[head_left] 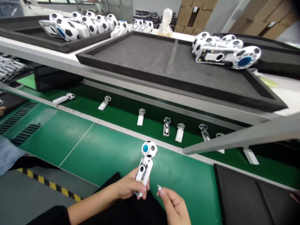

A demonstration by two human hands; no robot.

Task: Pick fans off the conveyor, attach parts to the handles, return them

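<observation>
My left hand (pixel 132 186) is closed around the white body of a soccer-ball-headed device (pixel 145 170). It is held upright and slightly tilted, its patterned round head with a blue disc at the top. A dark oval and exposed parts show on the body's near face. To the right, and apart from the device, my right hand (pixel 174 203) pinches a small white plug-like piece (pixel 159 187) with a metallic-looking tip between thumb and fingers. Both hands are over the near edge of the green work surface (pixel 112 150).
Behind a metal rail, several similar devices (pixel 140 117) lie on a green belt. A shelf above bears black foam trays (pixel 140 50) with more devices. A slanted grey post (pixel 234 134) crosses at right, near another black tray (pixel 243 193). At left is a person's blue sleeve (pixel 9 154).
</observation>
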